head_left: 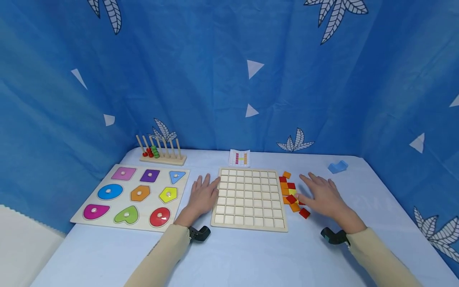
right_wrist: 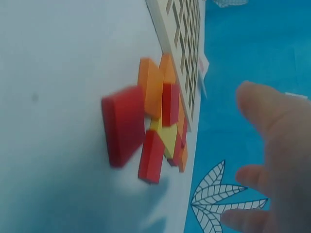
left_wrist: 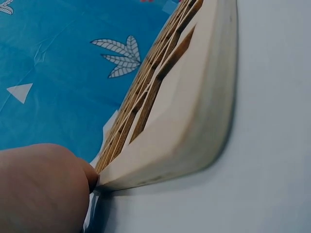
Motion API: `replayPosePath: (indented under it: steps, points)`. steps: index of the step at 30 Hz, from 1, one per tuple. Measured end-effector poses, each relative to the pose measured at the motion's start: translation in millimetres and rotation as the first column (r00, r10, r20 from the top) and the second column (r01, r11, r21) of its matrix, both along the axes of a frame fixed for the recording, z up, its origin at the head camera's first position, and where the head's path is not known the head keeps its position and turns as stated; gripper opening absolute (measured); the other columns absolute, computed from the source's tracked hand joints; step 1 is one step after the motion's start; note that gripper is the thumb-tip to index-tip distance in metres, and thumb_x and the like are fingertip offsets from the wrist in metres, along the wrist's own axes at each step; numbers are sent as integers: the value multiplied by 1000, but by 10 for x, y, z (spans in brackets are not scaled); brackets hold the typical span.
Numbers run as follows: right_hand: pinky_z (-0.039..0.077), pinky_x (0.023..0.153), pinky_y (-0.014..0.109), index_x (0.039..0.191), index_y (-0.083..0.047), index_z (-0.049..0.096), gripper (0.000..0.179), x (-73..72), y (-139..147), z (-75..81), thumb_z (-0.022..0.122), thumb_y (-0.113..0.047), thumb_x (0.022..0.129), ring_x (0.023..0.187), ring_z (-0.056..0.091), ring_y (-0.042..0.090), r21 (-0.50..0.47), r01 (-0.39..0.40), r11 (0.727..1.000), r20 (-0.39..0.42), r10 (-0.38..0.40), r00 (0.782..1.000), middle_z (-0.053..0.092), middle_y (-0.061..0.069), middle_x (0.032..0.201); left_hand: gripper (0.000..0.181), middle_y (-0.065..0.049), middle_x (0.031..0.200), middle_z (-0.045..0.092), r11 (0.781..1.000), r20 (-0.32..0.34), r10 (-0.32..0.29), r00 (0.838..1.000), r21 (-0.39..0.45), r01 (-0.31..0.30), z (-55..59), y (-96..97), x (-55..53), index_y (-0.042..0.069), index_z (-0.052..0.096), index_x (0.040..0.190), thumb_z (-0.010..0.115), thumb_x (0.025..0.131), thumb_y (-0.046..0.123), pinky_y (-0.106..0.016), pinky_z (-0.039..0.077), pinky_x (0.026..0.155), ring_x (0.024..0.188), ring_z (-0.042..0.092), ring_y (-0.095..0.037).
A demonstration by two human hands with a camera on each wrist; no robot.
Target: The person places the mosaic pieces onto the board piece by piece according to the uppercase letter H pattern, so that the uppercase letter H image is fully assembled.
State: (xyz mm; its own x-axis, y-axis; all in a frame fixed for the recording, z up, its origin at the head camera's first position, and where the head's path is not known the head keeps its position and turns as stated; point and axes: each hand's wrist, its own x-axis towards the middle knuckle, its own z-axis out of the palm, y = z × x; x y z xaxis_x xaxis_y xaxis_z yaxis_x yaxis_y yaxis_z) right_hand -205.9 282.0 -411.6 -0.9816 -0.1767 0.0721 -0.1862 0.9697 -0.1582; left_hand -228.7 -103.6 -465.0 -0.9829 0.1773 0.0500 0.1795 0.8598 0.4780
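A wooden grid board [head_left: 250, 228] lies flat in the middle of the table, its square recesses bare. My left hand [head_left: 203, 196] rests at the board's left edge with fingers extended, and in the left wrist view a fingertip meets the board's rim [left_wrist: 160, 160]. To the right of the board lies a loose heap of red, orange and yellow square tiles [head_left: 295, 207], some overlapping. My right hand [head_left: 322, 198] hovers over the heap's right side, fingers spread and holding nothing. In the right wrist view a red tile [right_wrist: 124, 126] lies nearest the camera.
A printed pattern card [head_left: 239, 158] lies behind the board. On the left are a shape puzzle board [head_left: 134, 198] with knobbed pieces and a wooden peg rack [head_left: 163, 160] with red and green beads. A blue object [head_left: 338, 166] sits at the back right.
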Motion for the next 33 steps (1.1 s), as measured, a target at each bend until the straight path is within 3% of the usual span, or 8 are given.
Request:
replayPosePath:
  steps: [11, 18, 24, 33]
  points:
    - [46, 101, 70, 131, 0, 66, 63, 95, -132, -78, 80, -39, 83, 120, 60, 48, -44, -91, 995, -68, 88, 994, 64, 29, 130, 51, -25, 167, 25, 1000, 5, -1, 1000, 0, 1, 10, 1, 7, 16, 44, 156, 40, 106, 27, -64, 10, 126, 156, 11, -50]
    - [56, 85, 53, 121, -2, 72, 54, 90, -191, -159, 85, -34, 80, 96, 62, 31, -61, -90, 994, -56, 86, 995, 69, 19, 110, 50, -26, 166, 26, 1000, 3, -4, 1000, 4, 4, 25, 4, 15, 16, 45, 155, 41, 106, 26, -65, 10, 126, 156, 12, -51]
    - [45, 67, 33, 117, -2, 74, 50, 77, -240, -196, 86, -32, 79, 81, 52, 19, -73, -74, 995, -47, 70, 996, 64, 8, 91, 50, -24, 167, 26, 1000, 0, 1, 1000, -2, -1, -2, -6, 2, 18, 44, 156, 40, 107, 29, -63, 10, 127, 156, 12, -50]
    - [40, 63, 29, 112, -1, 76, 40, 76, -250, -255, 85, -24, 81, 76, 49, 17, -135, -54, 989, -48, 48, 998, 57, 3, 79, 50, -24, 166, 27, 1000, -14, -2, 1000, 3, 2, -21, -13, -6, 18, 45, 155, 41, 107, 29, -64, 11, 126, 156, 13, -50]
